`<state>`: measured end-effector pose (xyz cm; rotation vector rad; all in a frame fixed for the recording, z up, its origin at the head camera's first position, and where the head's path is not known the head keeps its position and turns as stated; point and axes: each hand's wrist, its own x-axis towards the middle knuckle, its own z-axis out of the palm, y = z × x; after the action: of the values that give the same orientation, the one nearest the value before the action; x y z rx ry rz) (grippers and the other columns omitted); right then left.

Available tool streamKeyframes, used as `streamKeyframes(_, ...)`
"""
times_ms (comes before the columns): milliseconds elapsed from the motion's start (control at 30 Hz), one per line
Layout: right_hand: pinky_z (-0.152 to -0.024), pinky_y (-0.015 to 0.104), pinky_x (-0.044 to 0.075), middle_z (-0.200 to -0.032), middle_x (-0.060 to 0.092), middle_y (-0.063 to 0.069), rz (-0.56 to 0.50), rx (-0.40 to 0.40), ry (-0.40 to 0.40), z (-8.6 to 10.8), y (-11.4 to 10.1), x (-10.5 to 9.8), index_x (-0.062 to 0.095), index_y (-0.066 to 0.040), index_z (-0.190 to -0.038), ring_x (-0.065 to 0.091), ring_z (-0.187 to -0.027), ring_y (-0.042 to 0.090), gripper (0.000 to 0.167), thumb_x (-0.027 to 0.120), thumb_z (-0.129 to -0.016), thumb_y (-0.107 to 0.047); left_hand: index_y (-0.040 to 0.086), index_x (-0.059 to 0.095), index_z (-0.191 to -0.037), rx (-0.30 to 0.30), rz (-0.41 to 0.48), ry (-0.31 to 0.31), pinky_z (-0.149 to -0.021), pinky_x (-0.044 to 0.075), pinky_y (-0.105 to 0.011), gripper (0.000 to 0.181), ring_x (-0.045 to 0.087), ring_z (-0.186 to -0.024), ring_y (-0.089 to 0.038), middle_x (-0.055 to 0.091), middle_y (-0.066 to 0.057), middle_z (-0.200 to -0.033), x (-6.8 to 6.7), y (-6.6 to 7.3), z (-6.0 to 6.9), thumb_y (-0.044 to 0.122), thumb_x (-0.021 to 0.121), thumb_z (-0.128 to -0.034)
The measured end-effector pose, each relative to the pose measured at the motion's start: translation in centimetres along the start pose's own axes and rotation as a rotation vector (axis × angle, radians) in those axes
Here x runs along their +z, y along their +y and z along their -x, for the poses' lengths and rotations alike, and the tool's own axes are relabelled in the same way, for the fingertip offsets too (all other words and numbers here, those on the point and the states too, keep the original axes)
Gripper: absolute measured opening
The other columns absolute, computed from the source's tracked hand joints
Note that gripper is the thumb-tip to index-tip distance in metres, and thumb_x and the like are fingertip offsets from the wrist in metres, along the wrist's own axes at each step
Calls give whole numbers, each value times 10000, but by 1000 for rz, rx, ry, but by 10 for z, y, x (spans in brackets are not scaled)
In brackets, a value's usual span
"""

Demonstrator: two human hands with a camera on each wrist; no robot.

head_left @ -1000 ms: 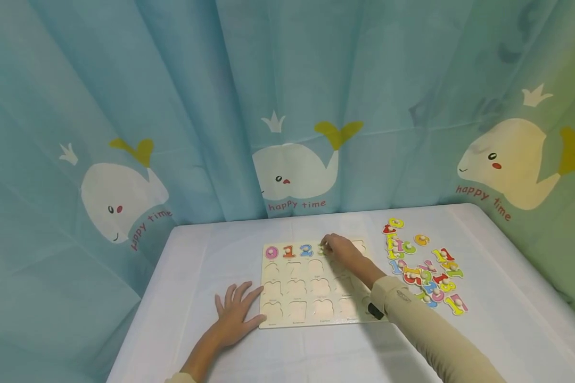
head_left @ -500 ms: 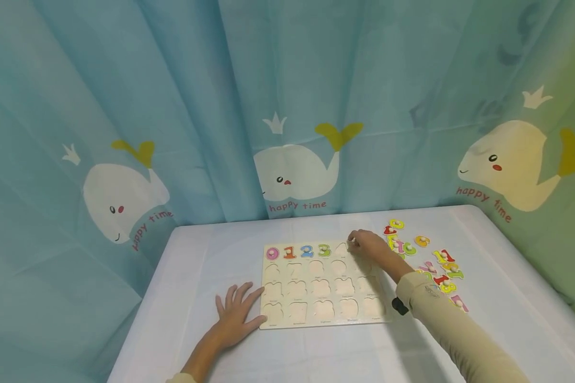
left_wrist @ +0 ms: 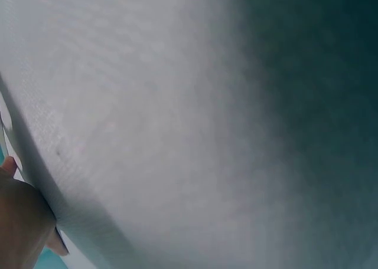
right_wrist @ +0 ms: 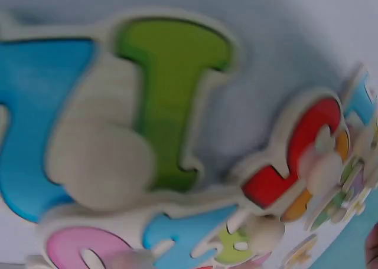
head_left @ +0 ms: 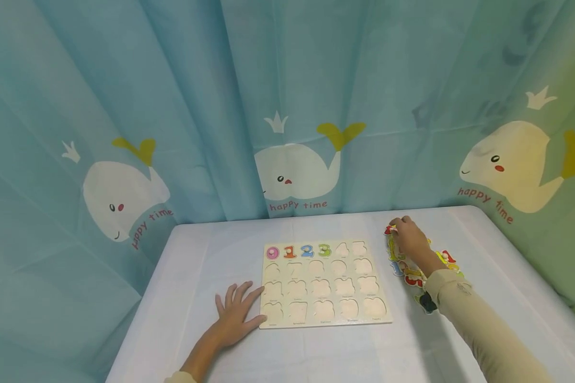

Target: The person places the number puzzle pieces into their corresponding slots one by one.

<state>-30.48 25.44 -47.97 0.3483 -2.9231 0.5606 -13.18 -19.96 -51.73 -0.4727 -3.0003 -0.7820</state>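
Note:
A pale wooden number puzzle board lies on the table. Its top row carries a pink 0, an orange-red 1, a blue 2 and a green 3; its other recesses are bare. My left hand rests spread on the cloth, fingertips and thumb at the board's left edge. Over the far left of the loose number pieces is my right hand, fingertips bent down beside a red piece. Whether they pinch a piece is unclear.
A white cloth covers the table. Behind it hangs a blue curtain with whale prints. In the right wrist view, loose pieces with knobs overlap, including a green 1 and a blue 7.
My right hand has moved right, from the green 3 across the board's top row to the loose pieces. The green 3 is now uncovered in its recess. My left hand stays still.

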Motion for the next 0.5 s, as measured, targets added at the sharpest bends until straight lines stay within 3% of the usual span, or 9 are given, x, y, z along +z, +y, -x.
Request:
streamKeyframes(133, -830, 524, 465, -1093, 484, 256, 1, 33, -69, -8, 1, -6, 542, 93, -1185, 536, -949, 379, 276, 544, -921, 15, 151, 460, -1390, 0, 8, -3, -914, -49, -764, 608, 129, -1307, -494, 303, -167, -1436, -2, 0, 0, 451, 589, -877)
streamKeyframes(267, -807, 498, 479, -1009, 528, 247, 57, -10, -151, -16, 3, -6, 598, 105, -1114, 561, -900, 365, 238, 555, -882, 75, 155, 458, -1392, 3, 12, -5, -915, -55, -762, 606, 124, -1310, -494, 300, -164, -1439, -3, 1, -1, 449, 589, -879)
streamKeyframes(367, -793, 469, 489, -961, 537, 240, 102, 3, -206, -21, 5, -2, 627, 99, -1060, 563, -876, 353, 261, 599, -804, 147, 160, 458, -1390, 3, 7, -5, -916, -55, -762, 606, 128, -1310, -490, 303, -160, -1436, -2, 1, -2, 458, 586, -878)
streamKeyframes(500, -823, 474, 483, -919, 559, 215, 140, 36, -218, -27, 5, 4, 641, 100, -1009, 574, -890, 355, 198, 598, -817, 127, 163, 459, -1388, -3, 0, -8, -913, -44, -766, 610, 133, -1308, -489, 304, -155, -1434, -1, 0, -1, 470, 582, -875)
